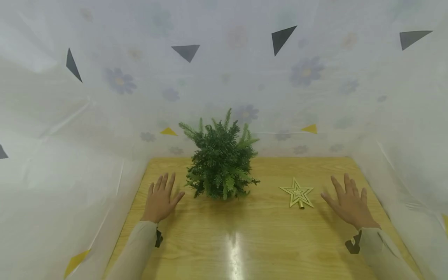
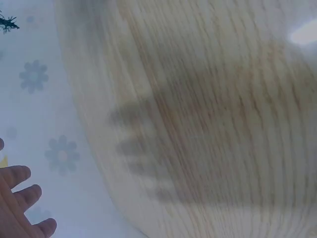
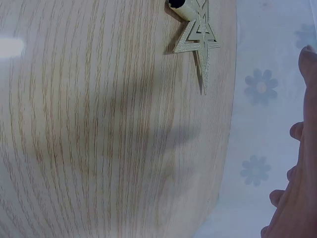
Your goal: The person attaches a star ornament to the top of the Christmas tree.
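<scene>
A bushy green artificial tree (image 1: 222, 159) stands upright toward the back of the wooden table, left of centre. To its right a gold star (image 1: 296, 193) with a short tube at its base lies flat; the right wrist view shows part of the same star (image 3: 202, 37). My left hand (image 1: 161, 198), palm down with fingers spread, is left of the tree and apart from it. On the far side of the star, my right hand (image 1: 350, 202) is spread the same way, touching neither object. The left wrist view catches the fingers of my left hand (image 2: 20, 198).
White sheeting (image 1: 224, 77) printed with flowers encloses the wooden table (image 1: 210, 241) at the back and both sides. Black and yellow triangles are on the sheeting. Dark bands (image 1: 353, 243) sit at both wrists, by the light sleeves.
</scene>
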### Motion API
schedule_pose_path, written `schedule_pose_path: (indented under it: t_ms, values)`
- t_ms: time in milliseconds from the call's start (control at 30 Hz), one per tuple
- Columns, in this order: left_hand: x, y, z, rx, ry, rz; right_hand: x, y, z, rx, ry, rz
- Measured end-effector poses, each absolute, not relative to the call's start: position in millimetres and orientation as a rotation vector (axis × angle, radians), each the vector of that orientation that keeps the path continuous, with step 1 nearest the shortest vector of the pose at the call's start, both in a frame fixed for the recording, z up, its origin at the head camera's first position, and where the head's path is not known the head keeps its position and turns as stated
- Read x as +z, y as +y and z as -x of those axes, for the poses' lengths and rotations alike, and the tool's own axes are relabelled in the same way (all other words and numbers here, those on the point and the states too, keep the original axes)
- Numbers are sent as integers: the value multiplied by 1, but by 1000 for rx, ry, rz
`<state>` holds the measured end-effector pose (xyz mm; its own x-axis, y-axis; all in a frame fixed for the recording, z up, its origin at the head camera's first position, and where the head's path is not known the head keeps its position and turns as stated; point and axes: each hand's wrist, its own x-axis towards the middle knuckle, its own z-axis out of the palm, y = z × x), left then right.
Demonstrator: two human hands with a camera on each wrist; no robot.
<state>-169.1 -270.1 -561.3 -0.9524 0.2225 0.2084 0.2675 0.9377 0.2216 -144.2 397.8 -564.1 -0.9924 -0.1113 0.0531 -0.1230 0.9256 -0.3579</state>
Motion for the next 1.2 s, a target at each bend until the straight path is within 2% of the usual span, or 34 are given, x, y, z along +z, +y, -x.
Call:
schedule_pose_path:
  t_ms: [1200]
  values:
    - [-496, -225, 171, -575, -2617, 554, -566, 382, 147, 609, -3102, -196]
